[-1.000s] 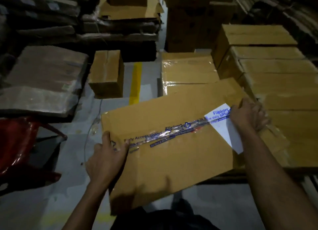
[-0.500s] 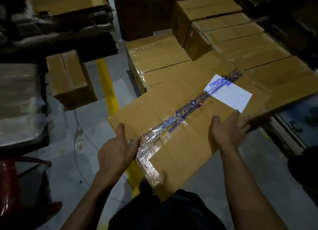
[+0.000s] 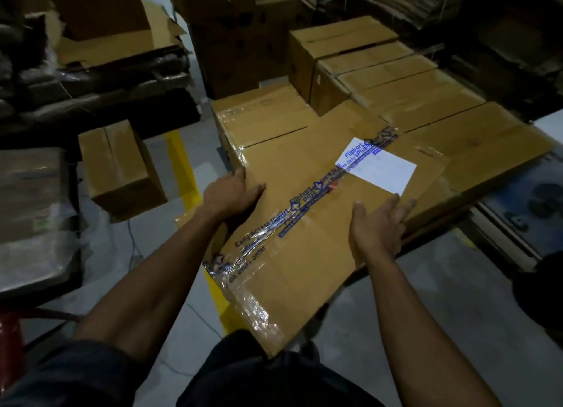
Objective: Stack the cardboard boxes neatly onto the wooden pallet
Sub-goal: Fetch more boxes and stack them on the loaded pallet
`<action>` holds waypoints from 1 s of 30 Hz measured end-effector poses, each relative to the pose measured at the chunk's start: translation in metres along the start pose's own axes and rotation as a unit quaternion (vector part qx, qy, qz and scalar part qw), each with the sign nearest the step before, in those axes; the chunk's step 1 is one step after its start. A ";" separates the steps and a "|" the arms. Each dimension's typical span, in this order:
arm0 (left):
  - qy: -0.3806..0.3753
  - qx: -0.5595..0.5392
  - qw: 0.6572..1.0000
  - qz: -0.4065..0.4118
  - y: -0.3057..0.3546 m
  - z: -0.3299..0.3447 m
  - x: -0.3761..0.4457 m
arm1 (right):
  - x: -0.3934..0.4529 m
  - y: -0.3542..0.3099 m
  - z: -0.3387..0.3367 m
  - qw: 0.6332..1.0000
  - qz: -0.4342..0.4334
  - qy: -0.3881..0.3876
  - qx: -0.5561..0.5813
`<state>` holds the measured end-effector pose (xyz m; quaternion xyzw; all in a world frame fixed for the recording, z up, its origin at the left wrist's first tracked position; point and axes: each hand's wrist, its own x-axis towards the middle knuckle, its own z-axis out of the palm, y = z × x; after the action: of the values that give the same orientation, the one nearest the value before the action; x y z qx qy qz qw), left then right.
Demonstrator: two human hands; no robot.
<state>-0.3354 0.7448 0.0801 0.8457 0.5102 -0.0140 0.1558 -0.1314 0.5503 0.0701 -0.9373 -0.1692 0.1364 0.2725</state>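
Large flat cardboard box (image 3: pixel 307 233): brown corrugated board, rectangular, matte surface with creases. A strip of clear glossy tape printed with blue lettering runs along its centre seam; wrinkled clear tape wraps the near corner. A white rectangular label (image 3: pixel 377 169) is stuck on the far part of the top face, over the tape line.

Position: the box lies tilted, its far end resting on the stacked boxes (image 3: pixel 426 102), its near end overhanging toward the person above the grey floor (image 3: pixel 457 300). The stacked boxes are the same brown board, packed edge to edge in rows, some with clear film on the tops. The pallet beneath them is not clearly visible.

Left hand (image 3: pixel 228 193): on the left edge of the large box, fingers curled over the edge and grasping it, thumb lying on the top face. Forearm bare, extended forward.

Right hand (image 3: pixel 377 230): laid flat on the top face just near of the label, fingers straight and spread, pressing on the board, not clenched. Forearm bare, extended.

Left of the large box: a yellow painted line (image 3: pixel 182 175) on the floor, and beyond it a small upright brown box (image 3: pixel 118 169) with a taped top seam. Farther left, flat bundles wrapped in shiny film (image 3: pixel 33 211)
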 end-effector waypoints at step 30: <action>-0.237 -0.265 0.902 0.244 -0.012 -0.007 0.085 | -0.083 -0.047 0.026 0.948 0.267 0.123 0.123</action>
<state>-0.3059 0.8252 0.0687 0.8431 0.2202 -0.0401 0.4890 -0.2269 0.5671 0.0888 -0.9170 0.1402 0.1077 0.3575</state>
